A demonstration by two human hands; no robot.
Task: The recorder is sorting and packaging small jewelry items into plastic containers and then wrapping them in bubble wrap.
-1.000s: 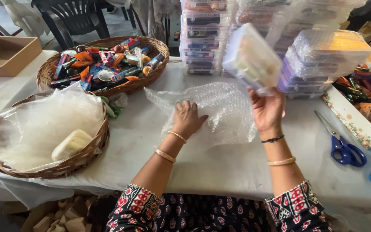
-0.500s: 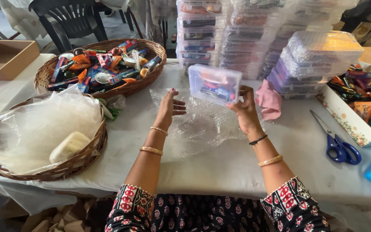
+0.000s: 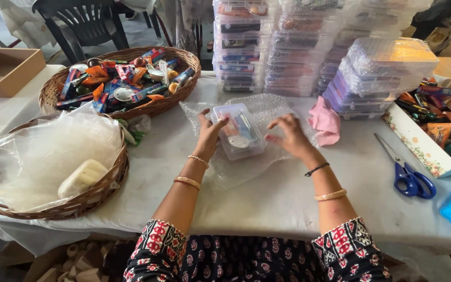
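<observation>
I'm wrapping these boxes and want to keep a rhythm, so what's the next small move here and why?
Probably fold the near edge of the bubble wrap up over the clear plastic box. The box lies flat on the sheet, the left hand steadies its side, and the right hand hovers open beside it, holding nothing.

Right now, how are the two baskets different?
The far basket is heaped with colourful small packets, while the near basket holds crinkled clear plastic and one pale soap-like bar. The far one sits by the stacked boxes; the near one is at the table's edge. Both are woven, brown and round.
</observation>
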